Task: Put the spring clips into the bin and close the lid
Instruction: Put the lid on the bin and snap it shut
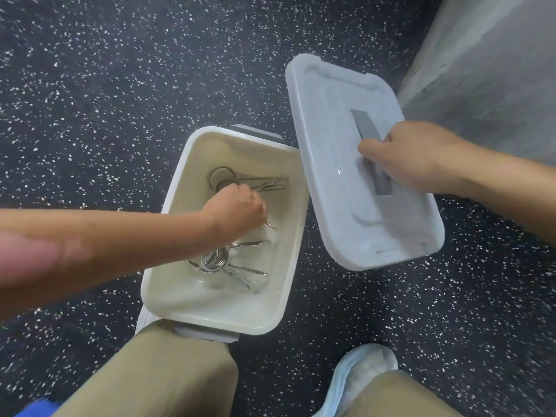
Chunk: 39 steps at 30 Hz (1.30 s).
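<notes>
Open white bin [180,164] on the speckled floor [90,85]; its translucent lid [331,115] is held just beside it, right hand [418,164] clenched on the grey handle [365,127]. Spring clips [237,266] lie inside, where the left hand [237,212] closes on another; release and lidding seemingly remain.

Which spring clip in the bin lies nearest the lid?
The far spring clip, beyond the left hand, its prongs pointing toward the lid; the others lie nearer the person.
</notes>
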Available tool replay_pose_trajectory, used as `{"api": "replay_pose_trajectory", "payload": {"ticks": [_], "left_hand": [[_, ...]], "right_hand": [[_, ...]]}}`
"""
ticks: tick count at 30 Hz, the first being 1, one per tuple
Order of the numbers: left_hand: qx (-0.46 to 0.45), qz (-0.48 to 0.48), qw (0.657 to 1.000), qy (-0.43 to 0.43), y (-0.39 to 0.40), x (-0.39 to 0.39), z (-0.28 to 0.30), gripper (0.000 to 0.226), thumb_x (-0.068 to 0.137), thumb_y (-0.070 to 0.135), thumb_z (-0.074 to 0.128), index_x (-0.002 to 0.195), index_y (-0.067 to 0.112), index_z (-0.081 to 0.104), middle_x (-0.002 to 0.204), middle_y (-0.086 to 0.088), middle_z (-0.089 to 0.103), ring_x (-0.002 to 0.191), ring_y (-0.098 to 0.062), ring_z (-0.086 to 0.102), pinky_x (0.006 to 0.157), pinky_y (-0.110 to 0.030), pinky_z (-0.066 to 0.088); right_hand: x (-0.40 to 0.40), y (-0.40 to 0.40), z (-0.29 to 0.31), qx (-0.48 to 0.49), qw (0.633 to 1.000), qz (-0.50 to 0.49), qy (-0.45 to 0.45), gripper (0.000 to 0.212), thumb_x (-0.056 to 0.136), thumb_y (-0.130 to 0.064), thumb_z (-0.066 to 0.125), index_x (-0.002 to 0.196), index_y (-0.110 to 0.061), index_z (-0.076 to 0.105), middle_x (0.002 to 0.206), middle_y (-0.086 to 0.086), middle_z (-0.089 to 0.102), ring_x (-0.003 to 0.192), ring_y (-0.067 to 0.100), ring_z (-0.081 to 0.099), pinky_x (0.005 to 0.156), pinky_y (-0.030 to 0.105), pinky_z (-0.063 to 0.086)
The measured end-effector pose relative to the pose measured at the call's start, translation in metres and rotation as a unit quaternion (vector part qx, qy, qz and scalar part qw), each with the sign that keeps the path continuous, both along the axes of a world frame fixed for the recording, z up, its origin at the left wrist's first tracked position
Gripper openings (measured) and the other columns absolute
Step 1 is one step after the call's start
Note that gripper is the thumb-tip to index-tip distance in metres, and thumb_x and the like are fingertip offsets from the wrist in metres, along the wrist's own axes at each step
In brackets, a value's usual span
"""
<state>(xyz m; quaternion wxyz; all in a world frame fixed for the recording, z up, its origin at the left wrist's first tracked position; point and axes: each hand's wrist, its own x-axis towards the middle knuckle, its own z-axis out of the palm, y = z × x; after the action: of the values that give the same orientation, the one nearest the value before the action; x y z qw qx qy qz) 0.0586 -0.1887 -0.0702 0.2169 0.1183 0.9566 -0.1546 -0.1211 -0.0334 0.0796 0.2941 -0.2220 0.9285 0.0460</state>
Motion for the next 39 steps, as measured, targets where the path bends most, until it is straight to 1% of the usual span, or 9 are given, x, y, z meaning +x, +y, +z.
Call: {"api": "replay_pose_trajectory", "payload": {"ticks": [8, 12, 15, 18, 22, 26, 29, 33, 39], "left_hand": [[0.062, 0.098, 0.993, -0.009, -0.014, 0.011, 0.025, 0.034, 0.082, -0.009, 0.054, 0.112, 0.006, 0.058, 0.105, -0.010, 0.065, 0.093, -0.030, 0.064, 0.060, -0.035, 0.036], [0.134, 0.150, 0.976, 0.077, -0.036, 0.041, 0.059, 0.029, 0.071, -0.005, 0.070, 0.088, 0.014, 0.056, 0.075, -0.003, 0.060, 0.064, -0.031, 0.063, 0.043, -0.034, 0.037], [0.221, 0.257, 0.919, 0.201, -0.055, 0.073, 0.077, 0.013, 0.087, 0.021, 0.068, 0.082, 0.016, 0.057, 0.063, -0.002, 0.061, 0.055, -0.033, 0.061, 0.044, -0.032, 0.042], [0.270, 0.356, 0.864, 0.231, -0.069, 0.100, 0.095, 0.028, 0.096, 0.044, 0.050, 0.087, 0.022, 0.064, 0.070, 0.003, 0.068, 0.065, -0.032, 0.065, 0.054, -0.035, 0.049], [0.314, 0.441, 0.805, 0.243, -0.078, 0.126, 0.100, 0.028, 0.097, 0.044, 0.052, 0.085, 0.024, 0.068, 0.066, 0.004, 0.067, 0.064, -0.031, 0.063, 0.062, -0.042, 0.054], [0.328, 0.492, 0.773, 0.230, -0.077, 0.140, 0.096, 0.028, 0.097, 0.044, 0.052, 0.087, 0.025, 0.069, 0.066, 0.005, 0.067, 0.064, -0.028, 0.063, 0.064, -0.041, 0.055], [0.328, 0.513, 0.754, 0.246, -0.076, 0.143, 0.095, 0.026, 0.097, 0.041, 0.054, 0.084, 0.024, 0.069, 0.063, 0.006, 0.066, 0.060, -0.027, 0.062, 0.061, -0.040, 0.054], [0.327, 0.518, 0.740, 0.277, -0.070, 0.143, 0.097, 0.026, 0.096, 0.039, 0.058, 0.080, 0.022, 0.069, 0.063, 0.006, 0.065, 0.059, -0.029, 0.062, 0.062, -0.041, 0.054], [0.363, 0.466, 0.762, 0.265, -0.058, 0.147, 0.095, 0.020, 0.094, 0.033, 0.060, 0.080, 0.021, 0.068, 0.064, 0.009, 0.061, 0.058, -0.019, 0.058, 0.059, -0.037, 0.052]], "right_hand": [[0.047, -0.014, 0.009, 0.004, 1.000, 0.008, -0.013, 0.045, 0.085, -0.051, 0.044, 0.057, -0.017, 0.039, 0.055, 0.005, 0.043, 0.049, 0.026, 0.039, 0.048, 0.032, 0.027], [0.067, -0.023, 0.008, -0.012, 1.000, -0.019, -0.021, 0.044, 0.086, -0.047, 0.046, 0.056, -0.015, 0.039, 0.051, 0.004, 0.043, 0.047, 0.026, 0.038, 0.048, 0.032, 0.028], [0.083, -0.034, 0.004, -0.031, 0.999, -0.036, -0.003, 0.044, 0.084, -0.049, 0.045, 0.060, -0.013, 0.045, 0.057, 0.007, 0.053, 0.051, 0.029, 0.047, 0.048, 0.033, 0.030], [0.106, -0.043, -0.007, -0.051, 0.997, -0.055, 0.025, 0.042, 0.083, -0.051, 0.046, 0.065, -0.013, 0.042, 0.059, 0.005, 0.049, 0.051, 0.027, 0.045, 0.046, 0.032, 0.025], [0.142, -0.055, -0.025, -0.069, 0.993, -0.094, 0.036, 0.043, 0.081, -0.053, 0.044, 0.075, -0.011, 0.046, 0.069, 0.006, 0.049, 0.057, 0.029, 0.044, 0.046, 0.031, 0.024], [0.168, -0.064, -0.042, -0.080, 0.987, -0.137, 0.020, 0.042, 0.080, -0.054, 0.045, 0.080, -0.012, 0.047, 0.075, 0.007, 0.050, 0.060, 0.028, 0.043, 0.048, 0.031, 0.026], [0.183, -0.072, -0.052, -0.080, 0.985, -0.155, 0.016, 0.047, 0.082, -0.054, 0.045, 0.087, -0.008, 0.054, 0.084, 0.009, 0.060, 0.066, 0.031, 0.054, 0.054, 0.033, 0.036], [0.190, -0.080, -0.062, -0.066, 0.982, -0.179, 0.015, 0.054, 0.088, -0.053, 0.044, 0.106, -0.005, 0.059, 0.101, 0.012, 0.068, 0.086, 0.034, 0.066, 0.070, 0.038, 0.049], [0.192, -0.084, -0.073, -0.037, 0.984, -0.171, -0.020, 0.053, 0.091, -0.051, 0.043, 0.103, -0.003, 0.063, 0.102, 0.014, 0.068, 0.073, 0.029, 0.055, 0.061, 0.033, 0.039]]}}
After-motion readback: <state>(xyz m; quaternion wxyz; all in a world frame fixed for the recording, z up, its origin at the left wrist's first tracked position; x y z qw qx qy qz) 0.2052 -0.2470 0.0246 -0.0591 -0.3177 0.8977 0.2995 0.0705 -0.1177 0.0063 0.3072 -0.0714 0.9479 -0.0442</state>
